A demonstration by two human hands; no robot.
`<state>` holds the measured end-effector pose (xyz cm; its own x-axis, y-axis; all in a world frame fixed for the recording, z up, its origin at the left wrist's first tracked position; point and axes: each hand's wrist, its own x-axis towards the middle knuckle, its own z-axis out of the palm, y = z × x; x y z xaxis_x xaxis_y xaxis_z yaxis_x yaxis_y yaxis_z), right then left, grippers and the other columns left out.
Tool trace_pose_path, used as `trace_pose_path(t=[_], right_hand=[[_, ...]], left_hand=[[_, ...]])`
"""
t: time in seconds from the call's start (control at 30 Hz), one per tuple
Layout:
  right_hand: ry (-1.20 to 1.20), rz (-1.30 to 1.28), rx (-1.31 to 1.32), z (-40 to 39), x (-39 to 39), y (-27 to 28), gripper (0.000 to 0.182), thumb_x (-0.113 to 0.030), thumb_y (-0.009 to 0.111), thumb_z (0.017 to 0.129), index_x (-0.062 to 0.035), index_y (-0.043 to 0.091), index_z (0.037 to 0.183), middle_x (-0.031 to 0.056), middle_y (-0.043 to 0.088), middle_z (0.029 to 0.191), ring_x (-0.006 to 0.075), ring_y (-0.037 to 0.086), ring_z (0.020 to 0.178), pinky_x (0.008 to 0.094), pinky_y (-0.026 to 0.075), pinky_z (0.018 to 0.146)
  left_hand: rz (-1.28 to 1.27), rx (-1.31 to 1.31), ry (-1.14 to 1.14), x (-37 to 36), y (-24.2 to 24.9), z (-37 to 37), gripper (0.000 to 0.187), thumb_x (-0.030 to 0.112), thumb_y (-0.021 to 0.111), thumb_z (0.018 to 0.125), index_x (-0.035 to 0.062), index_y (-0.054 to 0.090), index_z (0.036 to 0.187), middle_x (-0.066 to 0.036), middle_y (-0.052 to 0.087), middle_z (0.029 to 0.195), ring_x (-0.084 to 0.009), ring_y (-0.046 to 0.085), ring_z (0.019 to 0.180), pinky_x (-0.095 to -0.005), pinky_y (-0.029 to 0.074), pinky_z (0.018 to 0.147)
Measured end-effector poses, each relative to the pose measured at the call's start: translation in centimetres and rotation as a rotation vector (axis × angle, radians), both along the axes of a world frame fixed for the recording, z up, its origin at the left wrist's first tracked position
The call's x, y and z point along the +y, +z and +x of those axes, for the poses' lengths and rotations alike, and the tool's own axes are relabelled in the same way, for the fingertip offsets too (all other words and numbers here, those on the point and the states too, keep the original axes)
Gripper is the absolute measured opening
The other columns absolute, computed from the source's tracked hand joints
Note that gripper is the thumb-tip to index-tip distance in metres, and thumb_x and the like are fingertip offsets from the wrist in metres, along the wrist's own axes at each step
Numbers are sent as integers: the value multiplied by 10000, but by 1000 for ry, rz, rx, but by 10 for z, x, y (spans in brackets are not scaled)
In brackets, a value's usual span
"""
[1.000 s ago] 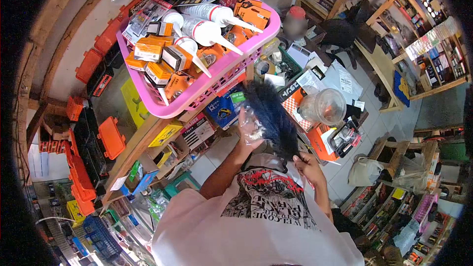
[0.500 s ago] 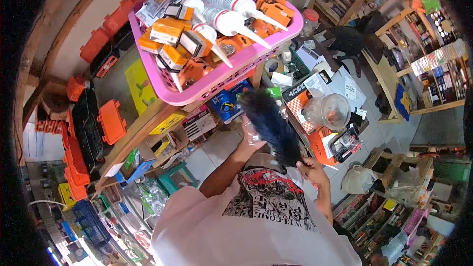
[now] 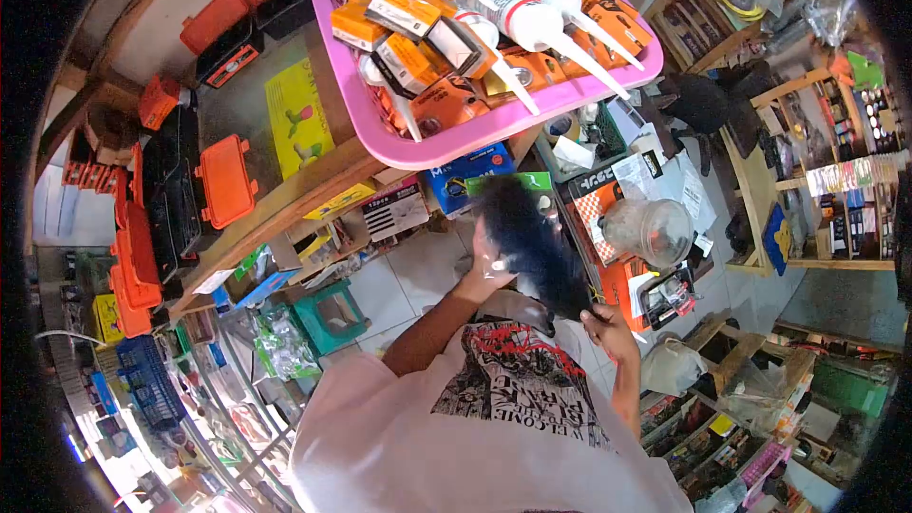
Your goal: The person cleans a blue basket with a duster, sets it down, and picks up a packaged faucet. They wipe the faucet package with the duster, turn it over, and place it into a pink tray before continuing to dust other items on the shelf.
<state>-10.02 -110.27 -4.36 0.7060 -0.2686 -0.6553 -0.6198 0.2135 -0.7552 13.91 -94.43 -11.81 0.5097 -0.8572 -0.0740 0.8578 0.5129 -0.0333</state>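
In front of my chest is a black, fuzzy-looking item [image 3: 532, 242] in clear plastic packaging, with a green strip [image 3: 508, 183] at its far end. Its exact kind is hard to tell from the dark, blurred surface. My left hand [image 3: 489, 261] grips its left side, fingers partly hidden behind it. At the near right end, my right hand [image 3: 610, 328] pinches the corner. Above it juts a pink basket [image 3: 456, 147], filled with orange small boxes [image 3: 404, 8] and white sealant cartridges [image 3: 518, 17] with long nozzles.
Orange toolboxes [image 3: 226, 180] line the wooden-edged shelf [image 3: 275, 199] at left. A clear plastic jar [image 3: 649, 233] stands on the cluttered counter to the right. A teal stool [image 3: 328, 313] is on the tiled floor. Stocked shelves [image 3: 836, 133] stand at far right.
The view has shifted, so the basket appears higher and farther right. Both hands keep hold of the black item, which is tilted about the same way.
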Motion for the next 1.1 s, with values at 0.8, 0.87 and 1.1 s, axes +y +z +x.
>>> trace_pose_path(t=[0.8, 0.87, 1.1], right_hand=[[208, -88, 52, -17, -42, 25, 225, -157, 731, 929, -26, 647, 767, -67, 487, 609, 36, 388, 529, 259, 307, 469], [251, -83, 52, -18, -42, 25, 266, -149, 710, 942, -44, 600, 725, -60, 469, 584, 38, 374, 503, 258, 296, 455], [243, -102, 52, -21, -44, 16, 374, -150, 658, 979, -79, 505, 646, -46, 432, 540, 43, 366, 459, 263, 284, 426]], left_hand=[[-171, 95, -320, 17, -36, 17, 515, 471, 509, 998, 85, 594, 1328, -91, 626, 1341, -330, 564, 1265, -500, 439, 1084], [22, 88, -358, 22, -44, 18, 468, 430, 498, 1008, 80, 628, 1290, -97, 670, 1281, -312, 575, 1246, -473, 463, 1059], [150, -285, -262, 18, -49, 10, 473, 370, 490, 1016, 64, 572, 1367, -130, 639, 1322, -262, 623, 1182, -441, 470, 1052]])
